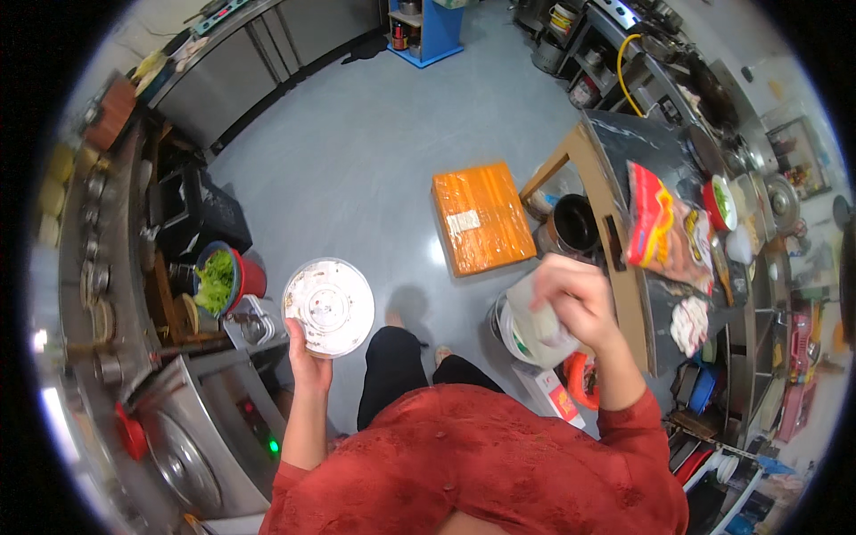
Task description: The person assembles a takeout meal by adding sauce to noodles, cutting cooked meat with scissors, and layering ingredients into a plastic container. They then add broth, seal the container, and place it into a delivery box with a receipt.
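A grey kitchen floor (pixel 357 152) fills the middle of the view, with steel counters (pixel 223 71) curving along the far left and a crowded dark worktop (pixel 642 143) on the right.

The left hand (pixel 308 352) is raised in front of the body, fingers curled around the lower edge of a round white lid (pixel 328 306), which it holds up with its smeared flat face turned toward the camera. Just to the left of that hand, lower down, stands a red bowl of green leaves (pixel 218 281), and beside it a small steel cup (pixel 254 328). Below and to the left of the hand lies a large steel appliance with a green light (pixel 214 437).

The right hand (pixel 575 299) is closed over a white cloth or paper wad (pixel 539 321), pressed against the rim of a white round container (pixel 517 339) that sits just under it; the motion blur makes it hard to say which of the two it is. Beyond that hand, on the floor, lies an orange wrapped box (pixel 481 218), and close by it a dark pot (pixel 573 223) under a wooden table frame (pixel 580 160). To the right of the hand, on the worktop, lies a red and yellow snack bag (pixel 664 227), with a red bowl of greens (pixel 718 203) past it. Below the hand stands a small red and white carton (pixel 557 397).

Both forearms come out of a red sleeve (pixel 464 464).
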Demonstrator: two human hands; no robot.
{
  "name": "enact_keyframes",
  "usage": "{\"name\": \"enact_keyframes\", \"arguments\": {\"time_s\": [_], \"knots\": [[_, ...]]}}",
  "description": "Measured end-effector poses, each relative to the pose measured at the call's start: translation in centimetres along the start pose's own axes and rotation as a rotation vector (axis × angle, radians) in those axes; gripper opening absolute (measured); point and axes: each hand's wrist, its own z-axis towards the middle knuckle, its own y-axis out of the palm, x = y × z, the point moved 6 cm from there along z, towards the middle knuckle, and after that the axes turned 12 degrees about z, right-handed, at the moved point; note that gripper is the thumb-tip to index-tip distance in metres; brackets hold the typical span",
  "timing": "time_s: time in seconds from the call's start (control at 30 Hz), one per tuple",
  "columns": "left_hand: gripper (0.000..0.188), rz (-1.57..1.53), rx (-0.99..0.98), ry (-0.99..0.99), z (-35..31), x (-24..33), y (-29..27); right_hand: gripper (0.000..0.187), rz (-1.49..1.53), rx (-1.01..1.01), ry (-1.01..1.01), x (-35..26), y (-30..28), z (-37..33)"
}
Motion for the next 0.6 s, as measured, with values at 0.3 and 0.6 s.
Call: {"name": "enact_keyframes", "arguments": {"time_s": [0.3, 0.6], "knots": [[0.079, 0.076, -0.038, -0.186, 33.6, -4.3, -0.5, 0.028, -0.665, -0.271, 0.682, 45.1, -1.0, 8.8], [0.092, 0.323, -0.053, -0.344, 56.3, -14.3, -3.8, 0.056, -0.956, -0.621, 0.94, 81.7, -2.3, 16.0]]}}
